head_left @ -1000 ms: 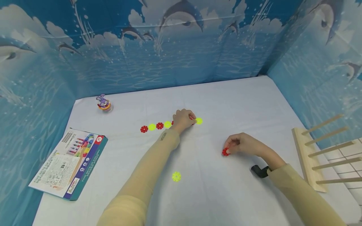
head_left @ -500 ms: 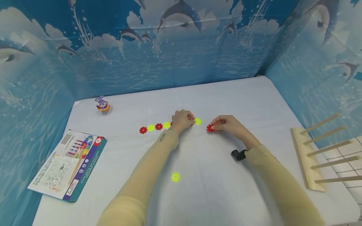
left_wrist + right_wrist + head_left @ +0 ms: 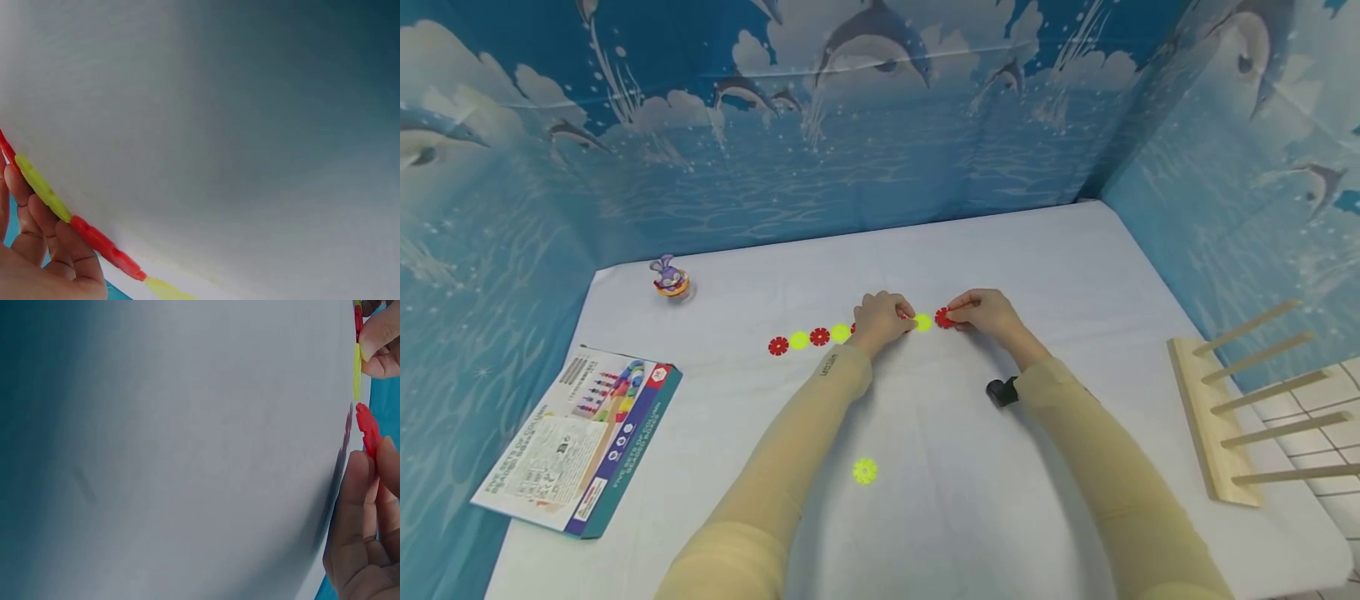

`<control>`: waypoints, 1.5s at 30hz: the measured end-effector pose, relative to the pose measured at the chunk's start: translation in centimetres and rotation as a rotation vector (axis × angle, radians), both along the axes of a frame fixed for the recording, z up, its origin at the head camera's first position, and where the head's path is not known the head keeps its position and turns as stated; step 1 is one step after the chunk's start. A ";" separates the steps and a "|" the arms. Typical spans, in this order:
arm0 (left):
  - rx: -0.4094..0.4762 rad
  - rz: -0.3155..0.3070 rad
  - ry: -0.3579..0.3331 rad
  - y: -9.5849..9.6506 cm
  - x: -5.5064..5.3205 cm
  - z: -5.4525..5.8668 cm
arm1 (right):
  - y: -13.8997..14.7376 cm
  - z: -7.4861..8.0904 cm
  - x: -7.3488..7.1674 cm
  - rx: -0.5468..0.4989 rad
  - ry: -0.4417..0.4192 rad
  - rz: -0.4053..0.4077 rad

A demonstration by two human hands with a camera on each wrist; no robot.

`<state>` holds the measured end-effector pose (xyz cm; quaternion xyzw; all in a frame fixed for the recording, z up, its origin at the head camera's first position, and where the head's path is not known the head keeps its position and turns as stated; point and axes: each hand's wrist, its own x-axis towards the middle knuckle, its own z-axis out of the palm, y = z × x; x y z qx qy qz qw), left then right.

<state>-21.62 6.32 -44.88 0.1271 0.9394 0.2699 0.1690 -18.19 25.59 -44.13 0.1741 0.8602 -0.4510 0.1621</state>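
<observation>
A row of alternating red and yellow snowflake discs (image 3: pixel 820 337) runs across the white table. My left hand (image 3: pixel 878 321) lies over the row's right part, hiding some of it, and pinches a red disc beside the yellow end disc (image 3: pixel 922 322). Between thumb and fingertips, my right hand (image 3: pixel 991 314) holds another red snowflake disc (image 3: pixel 942 317). In the right wrist view this red disc (image 3: pixel 369 428) is tilted, with a small gap between it and the yellow one (image 3: pixel 357 372). A loose yellow snowflake disc (image 3: pixel 865 471) lies nearer the front.
At the left lies a flat printed box (image 3: pixel 580 442). A purple rabbit toy (image 3: pixel 670 278) stands at the back left. On the right edge is a wooden rack (image 3: pixel 1213 425) with several pegs. A dolphin-print curtain (image 3: pixel 850 167) surrounds the table's back and sides.
My right hand has carried its red disc leftward and away from me, up close to the yellow end of the row. The left hand has stayed in place on the row.
</observation>
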 end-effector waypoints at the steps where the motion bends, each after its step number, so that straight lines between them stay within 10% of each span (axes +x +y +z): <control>1: -0.001 -0.001 0.000 0.0 0.0 0.0 | -0.1 0.0 -0.1 0.004 -0.001 -0.001; 45: -0.034 -0.018 -0.011 0.4 -0.3 0.3 | -1.9 -0.3 -0.4 0.177 0.036 0.014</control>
